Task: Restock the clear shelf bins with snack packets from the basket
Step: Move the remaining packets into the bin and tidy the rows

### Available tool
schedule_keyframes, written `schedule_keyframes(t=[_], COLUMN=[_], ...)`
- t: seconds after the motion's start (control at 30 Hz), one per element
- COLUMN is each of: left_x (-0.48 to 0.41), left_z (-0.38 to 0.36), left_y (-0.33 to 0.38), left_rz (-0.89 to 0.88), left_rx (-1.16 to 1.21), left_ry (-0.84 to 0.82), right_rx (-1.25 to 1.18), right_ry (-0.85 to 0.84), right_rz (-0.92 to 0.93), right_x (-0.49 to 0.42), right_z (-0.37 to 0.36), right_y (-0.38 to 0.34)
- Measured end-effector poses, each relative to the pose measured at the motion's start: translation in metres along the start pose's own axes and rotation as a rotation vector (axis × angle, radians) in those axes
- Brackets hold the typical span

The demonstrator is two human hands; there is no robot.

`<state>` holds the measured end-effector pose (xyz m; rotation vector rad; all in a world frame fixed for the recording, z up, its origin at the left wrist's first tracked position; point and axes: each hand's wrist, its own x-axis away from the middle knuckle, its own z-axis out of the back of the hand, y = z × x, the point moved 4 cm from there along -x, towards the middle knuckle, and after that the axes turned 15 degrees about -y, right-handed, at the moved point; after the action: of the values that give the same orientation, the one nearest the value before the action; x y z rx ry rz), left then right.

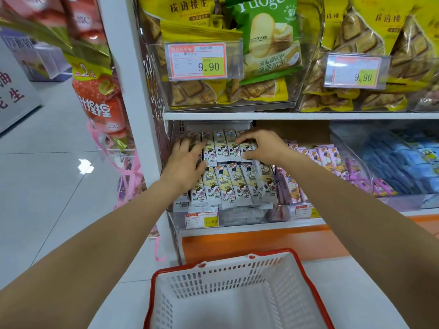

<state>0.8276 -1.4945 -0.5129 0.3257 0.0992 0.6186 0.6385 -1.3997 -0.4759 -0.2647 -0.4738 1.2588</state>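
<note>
In the head view, your left hand (187,160) lies flat, fingers straight, on the left end of the rear row of snack packets (225,148), probably to keep the row from sliding. Your right hand (261,148) curls over the row's right end with the thumb underneath, pinching packets, apparently to square them up. The packets sit in two neat rows inside the clear bin (237,219) on the lower shelf. The red-rimmed basket (306,276) stands below.
</note>
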Motion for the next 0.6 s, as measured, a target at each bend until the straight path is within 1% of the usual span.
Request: schedule_keyframes(t=[0.1, 0.2, 0.37, 0.47, 0.6], left_x=[-0.002, -0.001, -0.007, -0.014, -0.017], left_z=[0.000, 0.001, -0.002, -0.004, -0.005], left_y=[0.000, 0.004, 0.020, 0.023, 0.022], left_rz=[-0.001, 0.015, 0.004, 0.028, 0.011], left_rx=[-0.012, -0.087, -0.235, -0.216, -0.193], left_ry=[-0.009, -0.012, -0.129, -0.177, -0.135], right_rx=[-0.020, -0.060, -0.065, -0.044, -0.068], right_ry=[-0.006, 0.006, -0.021, -0.010, 0.055], right_rz=[-0.012, 0.006, 0.010, 0.010, 0.039], right_x=[0.001, 0.006, 0.013, 0.012, 0.016], right_z=[0.000, 0.001, -0.003, -0.007, -0.008], right_y=[0.000, -0.001, -0.004, -0.002, -0.002])
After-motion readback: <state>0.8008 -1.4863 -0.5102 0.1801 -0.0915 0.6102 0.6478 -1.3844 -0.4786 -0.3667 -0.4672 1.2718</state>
